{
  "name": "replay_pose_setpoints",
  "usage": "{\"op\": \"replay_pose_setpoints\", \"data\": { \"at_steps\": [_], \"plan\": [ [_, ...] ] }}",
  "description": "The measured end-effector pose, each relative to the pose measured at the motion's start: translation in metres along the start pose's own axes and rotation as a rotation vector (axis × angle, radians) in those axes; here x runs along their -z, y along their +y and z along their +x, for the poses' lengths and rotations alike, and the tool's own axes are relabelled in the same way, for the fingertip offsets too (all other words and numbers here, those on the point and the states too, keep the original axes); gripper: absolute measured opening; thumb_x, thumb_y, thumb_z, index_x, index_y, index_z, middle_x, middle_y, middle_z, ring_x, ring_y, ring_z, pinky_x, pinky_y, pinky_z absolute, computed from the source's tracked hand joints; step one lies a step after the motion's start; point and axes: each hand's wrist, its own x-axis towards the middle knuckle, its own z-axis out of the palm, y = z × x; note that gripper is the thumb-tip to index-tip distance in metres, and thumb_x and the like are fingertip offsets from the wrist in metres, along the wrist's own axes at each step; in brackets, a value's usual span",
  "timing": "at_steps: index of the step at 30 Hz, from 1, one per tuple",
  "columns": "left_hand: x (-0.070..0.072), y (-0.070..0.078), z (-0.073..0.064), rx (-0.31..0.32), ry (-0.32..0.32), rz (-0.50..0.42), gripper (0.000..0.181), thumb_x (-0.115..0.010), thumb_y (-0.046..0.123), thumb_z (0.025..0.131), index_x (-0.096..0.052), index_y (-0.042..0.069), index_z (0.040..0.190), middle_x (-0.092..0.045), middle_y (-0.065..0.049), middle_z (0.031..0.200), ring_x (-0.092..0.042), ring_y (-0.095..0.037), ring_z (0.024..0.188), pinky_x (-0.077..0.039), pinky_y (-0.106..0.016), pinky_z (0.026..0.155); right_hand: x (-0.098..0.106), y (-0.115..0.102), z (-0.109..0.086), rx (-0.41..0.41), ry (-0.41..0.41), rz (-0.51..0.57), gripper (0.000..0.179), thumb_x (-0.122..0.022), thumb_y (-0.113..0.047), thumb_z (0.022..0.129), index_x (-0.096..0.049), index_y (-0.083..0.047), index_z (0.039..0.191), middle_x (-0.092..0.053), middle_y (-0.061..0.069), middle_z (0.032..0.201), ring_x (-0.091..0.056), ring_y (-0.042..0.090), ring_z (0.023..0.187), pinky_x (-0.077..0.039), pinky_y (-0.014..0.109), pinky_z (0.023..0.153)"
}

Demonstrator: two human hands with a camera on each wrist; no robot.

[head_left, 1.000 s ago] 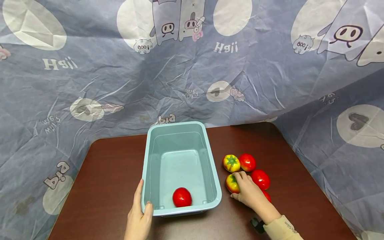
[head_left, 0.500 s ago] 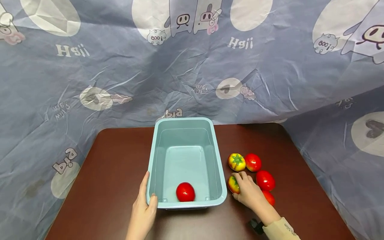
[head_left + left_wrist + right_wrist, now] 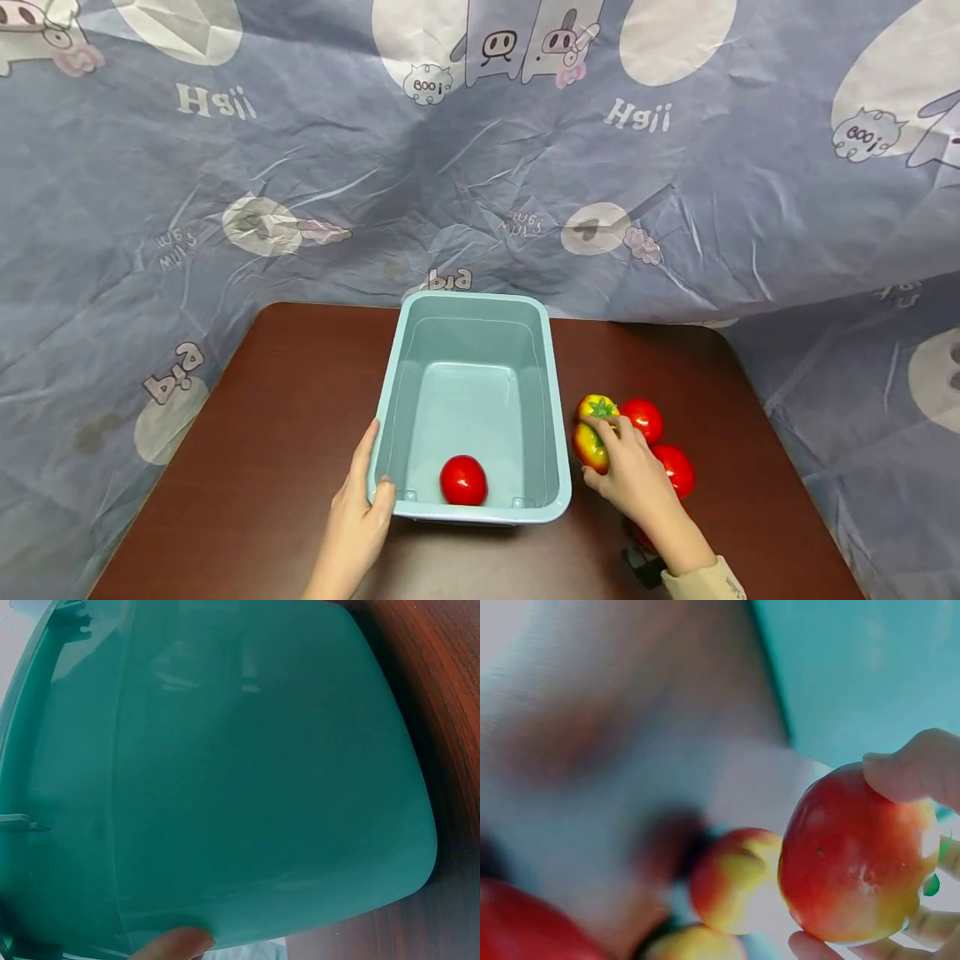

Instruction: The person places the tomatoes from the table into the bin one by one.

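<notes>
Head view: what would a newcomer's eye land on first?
Probably the pale blue bin near the middle, one red fruit at its near end and the left hand gripping its near left corner. Next, to its right, the right hand holding a yellow-and-red fruit. The cartoon-print cloth behind the table also stands out.

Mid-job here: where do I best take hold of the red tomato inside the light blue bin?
Probably by its left and right flanks, coming from above: the red tomato is round with no stem showing, the walls of the light blue bin surround it, and the near wall looks close.
</notes>
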Motion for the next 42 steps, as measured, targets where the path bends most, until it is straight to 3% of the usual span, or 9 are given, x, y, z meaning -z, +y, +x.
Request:
{"op": "replay_pose_setpoints", "data": {
  "at_steps": [9, 16, 22, 30, 42],
  "plan": [
    [-0.001, -0.001, -0.002, -0.039, -0.006, 0.014, 0.075, -0.044, 0.007, 0.093, -0.022, 0.041, 0.155, -0.041, -0.002, 0.156, -0.05, -0.029, 0.133, -0.041, -0.054, 0.1, 0.041, -0.02, 0.012, 0.058, 0.16, 0.022, 0.065, -0.08, -0.01, 0.07, -0.058, -0.013, 0.131, -0.052, 0.017, 0.122, -0.055, 0.039, 0.103, -0.054, 0.052, 0.064],
    [0.0, -0.002, -0.004, -0.041, -0.017, 0.015, 0.074, -0.043, 0.006, 0.093, -0.023, 0.04, 0.155, -0.041, -0.003, 0.155, -0.049, -0.031, 0.134, -0.04, -0.055, 0.101, 0.059, -0.034, 0.018, 0.091, 0.231, 0.035, 0.064, -0.079, -0.011, 0.07, -0.058, -0.013, 0.131, -0.051, 0.016, 0.123, -0.054, 0.037, 0.104, -0.053, 0.052, 0.065],
    [-0.002, -0.001, -0.007, -0.033, -0.043, 0.008, 0.073, -0.043, 0.007, 0.093, -0.023, 0.039, 0.155, -0.04, -0.001, 0.156, -0.049, -0.031, 0.135, -0.04, -0.055, 0.102, 0.066, -0.046, 0.019, 0.101, 0.223, 0.03, 0.064, -0.078, -0.01, 0.07, -0.058, -0.013, 0.131, -0.052, 0.015, 0.123, -0.055, 0.036, 0.105, -0.053, 0.051, 0.066],
    [-0.002, 0.0, -0.006, -0.04, -0.02, 0.003, 0.075, -0.044, 0.006, 0.092, -0.022, 0.04, 0.156, -0.04, -0.003, 0.156, -0.048, -0.031, 0.135, -0.041, -0.056, 0.101, 0.072, -0.066, 0.035, 0.156, 0.169, 0.049, 0.061, -0.076, -0.014, 0.073, -0.057, -0.016, 0.132, -0.052, 0.011, 0.125, -0.055, 0.033, 0.107, -0.055, 0.048, 0.068],
    [-0.001, 0.001, -0.003, -0.023, 0.004, 0.005, 0.074, -0.044, 0.008, 0.093, -0.021, 0.04, 0.156, -0.04, -0.006, 0.156, -0.049, -0.033, 0.134, -0.041, -0.057, 0.101, 0.063, -0.092, 0.051, 0.235, 0.072, 0.066, 0.062, -0.078, -0.017, 0.074, -0.058, -0.019, 0.133, -0.053, 0.009, 0.127, -0.055, 0.029, 0.11, -0.057, 0.043, 0.073]
  ]
}}
